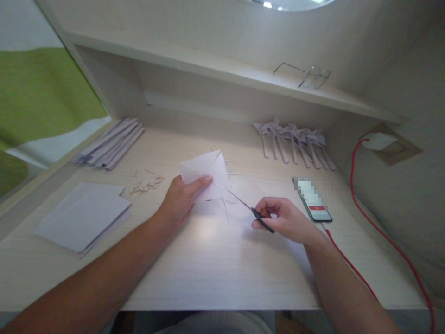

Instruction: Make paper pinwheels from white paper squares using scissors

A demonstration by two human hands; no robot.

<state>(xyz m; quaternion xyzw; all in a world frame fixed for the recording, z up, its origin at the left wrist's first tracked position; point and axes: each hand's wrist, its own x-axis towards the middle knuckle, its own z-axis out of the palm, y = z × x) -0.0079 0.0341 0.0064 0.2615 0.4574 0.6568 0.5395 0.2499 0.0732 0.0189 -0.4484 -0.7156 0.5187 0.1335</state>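
Note:
My left hand (184, 195) grips a white square sheet of paper (203, 167) by its near left side, thumb on top. Slits or creases run from the sheet's corners towards its middle. In my right hand (283, 218) is a pair of scissors (257, 214) with black handles. Its blades point up and left, and their tips meet the sheet's right-hand corner; whether they are cutting cannot be made out. Thin strips (226, 211) stick out from behind and below the sheet on the desk.
Paper squares (83, 215) lie stacked at the left, near rolled paper sticks (111, 144) and small whitish pieces (148, 184). Several paper pinwheels (294, 139) stand at the back right. A phone (313, 202) with a red cable (351, 266) lies right; eyeglasses (314, 76) rest on the shelf (208, 69).

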